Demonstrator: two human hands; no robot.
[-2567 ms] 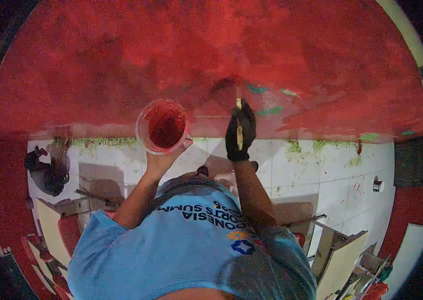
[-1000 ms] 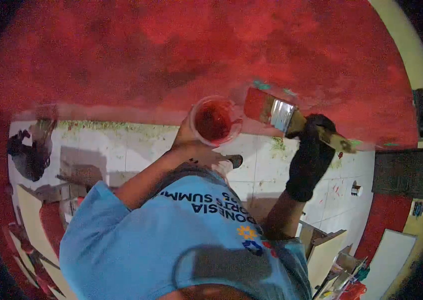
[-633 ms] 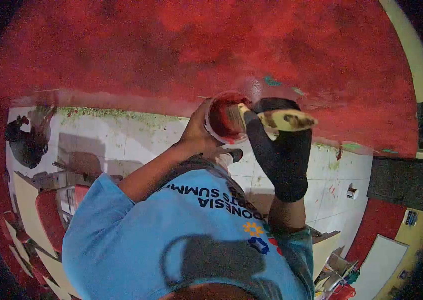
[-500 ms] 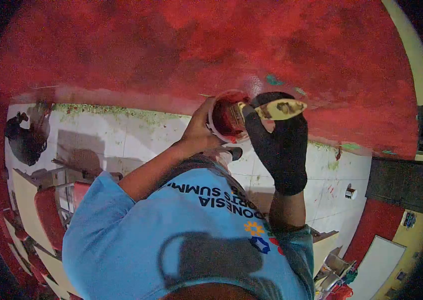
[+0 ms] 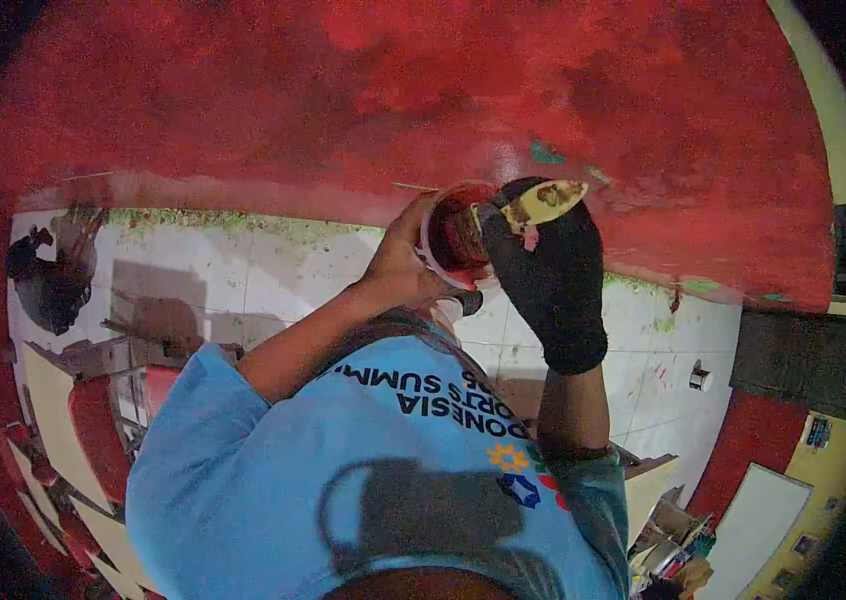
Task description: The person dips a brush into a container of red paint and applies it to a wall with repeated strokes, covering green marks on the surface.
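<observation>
My bare left hand point(image 5: 395, 262) wraps round a clear cup point(image 5: 427, 240) with red paint inside, held close in front of the wall. A black glove covers my right hand point(image 5: 555, 280), which grips a paintbrush point(image 5: 549, 202) by its pale, stained handle. The bristle end of the brush is in the cup's mouth, over the red paint. Straight ahead stands the wall point(image 5: 343, 95), coated in uneven red with a few green patches.
Green and red specks mark the white tiled floor point(image 5: 633, 345). A small can point(image 5: 700, 377) stands at right near a dark mat point(image 5: 793, 365). Red-seated chairs point(image 5: 98, 425) are behind at left. A person in dark clothing point(image 5: 51, 285) is near the wall, far left.
My right hand has shifted slightly left and up, and the brush handle now slants upward more. The left hand and cup have barely moved.
</observation>
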